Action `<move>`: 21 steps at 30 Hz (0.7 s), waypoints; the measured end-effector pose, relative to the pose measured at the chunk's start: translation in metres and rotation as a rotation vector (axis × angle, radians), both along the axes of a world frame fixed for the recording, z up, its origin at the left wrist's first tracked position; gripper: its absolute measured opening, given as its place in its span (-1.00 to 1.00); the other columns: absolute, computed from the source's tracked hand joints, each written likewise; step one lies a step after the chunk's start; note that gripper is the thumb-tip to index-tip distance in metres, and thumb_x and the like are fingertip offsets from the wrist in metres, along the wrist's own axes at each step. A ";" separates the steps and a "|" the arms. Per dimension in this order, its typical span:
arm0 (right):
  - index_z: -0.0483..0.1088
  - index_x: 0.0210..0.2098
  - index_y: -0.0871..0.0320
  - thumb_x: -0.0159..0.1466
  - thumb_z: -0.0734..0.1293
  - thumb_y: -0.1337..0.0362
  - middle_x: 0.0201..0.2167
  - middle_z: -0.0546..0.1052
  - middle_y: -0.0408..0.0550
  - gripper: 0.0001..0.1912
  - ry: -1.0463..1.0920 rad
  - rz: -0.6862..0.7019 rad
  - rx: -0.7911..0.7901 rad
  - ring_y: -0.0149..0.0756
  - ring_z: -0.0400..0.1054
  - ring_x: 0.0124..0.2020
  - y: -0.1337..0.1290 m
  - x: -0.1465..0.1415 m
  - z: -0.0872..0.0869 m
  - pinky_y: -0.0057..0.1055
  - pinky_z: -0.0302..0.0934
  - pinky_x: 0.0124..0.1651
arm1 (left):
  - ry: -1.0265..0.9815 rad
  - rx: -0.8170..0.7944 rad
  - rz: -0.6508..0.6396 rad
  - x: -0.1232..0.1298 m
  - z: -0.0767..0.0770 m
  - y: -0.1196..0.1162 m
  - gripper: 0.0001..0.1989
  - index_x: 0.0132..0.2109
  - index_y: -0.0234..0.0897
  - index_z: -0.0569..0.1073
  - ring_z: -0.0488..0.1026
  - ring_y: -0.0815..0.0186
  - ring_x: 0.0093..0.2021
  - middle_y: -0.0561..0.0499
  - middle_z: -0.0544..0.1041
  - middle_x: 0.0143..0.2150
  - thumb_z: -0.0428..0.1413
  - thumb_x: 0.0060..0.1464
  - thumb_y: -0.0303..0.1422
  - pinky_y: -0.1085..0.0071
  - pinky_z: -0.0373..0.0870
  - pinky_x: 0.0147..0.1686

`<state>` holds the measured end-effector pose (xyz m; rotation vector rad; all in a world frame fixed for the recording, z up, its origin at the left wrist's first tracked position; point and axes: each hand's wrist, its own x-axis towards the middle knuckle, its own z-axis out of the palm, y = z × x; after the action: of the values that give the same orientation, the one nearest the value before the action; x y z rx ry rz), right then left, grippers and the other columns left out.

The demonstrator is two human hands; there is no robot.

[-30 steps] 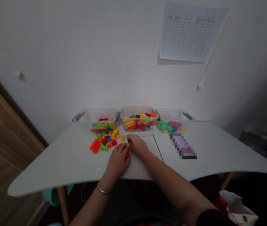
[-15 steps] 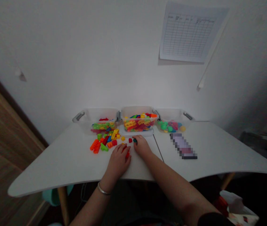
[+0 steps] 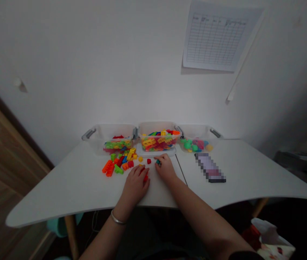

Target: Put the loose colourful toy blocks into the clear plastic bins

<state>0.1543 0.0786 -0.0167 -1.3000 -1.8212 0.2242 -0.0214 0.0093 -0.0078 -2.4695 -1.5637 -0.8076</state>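
Observation:
My left hand is curled around a red toy brick, which is partly hidden under the fingers. A bit of yellow shows just beyond those fingertips. Pinched in my right hand is a small teal toy brick, held low over the white table. A small red brick lies between the two hands, touching neither. To the left of my left hand is a loose pile of bricks, with an orange brick, a green piece and a yellow brick among them.
Three clear bins stand along the wall: a left bin and middle bin with bricks, a right bin with rounded pieces. A lid lies before the middle bin. A phone rests on the table, right.
My right hand has shifted slightly to the right with the teal brick, which shows a little more now. My left hand stays on the red brick. The whole view has moved a little.

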 end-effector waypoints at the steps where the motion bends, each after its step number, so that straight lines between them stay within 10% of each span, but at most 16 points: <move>1: 0.51 -0.08 0.18 0.13 0.31 0.45 -0.21 0.44 0.04 -0.64 0.033 0.011 0.035 -0.21 0.36 -0.15 0.001 0.000 0.002 -0.27 0.33 0.00 | -0.003 0.003 -0.001 0.000 0.000 0.000 -0.61 0.11 -0.31 0.47 0.34 0.03 0.17 -0.18 0.47 0.15 0.07 0.14 -0.38 0.03 0.31 0.21; 13: 0.43 -0.02 0.14 0.19 0.22 0.39 -0.05 0.48 0.07 -0.63 0.266 -0.098 0.368 -0.17 0.33 0.00 0.025 0.029 0.078 -0.16 0.25 0.13 | 0.010 -0.021 -0.004 0.000 0.002 -0.001 -0.61 0.12 -0.33 0.46 0.33 0.03 0.18 -0.19 0.46 0.16 0.05 0.16 -0.36 0.02 0.29 0.22; 21: 0.49 -0.09 0.18 0.14 0.18 0.46 -0.08 0.54 0.07 -0.61 0.112 -0.128 0.279 -0.16 0.35 0.01 0.063 0.045 0.104 -0.15 0.19 0.17 | 0.005 -0.034 0.001 -0.001 0.000 -0.001 -0.60 0.12 -0.33 0.46 0.31 0.02 0.19 -0.20 0.46 0.16 0.05 0.16 -0.36 0.00 0.28 0.22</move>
<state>0.1988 0.1414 0.0872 -1.1770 -1.6034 -0.0270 -0.0220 0.0086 -0.0076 -2.4920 -1.5893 -0.7807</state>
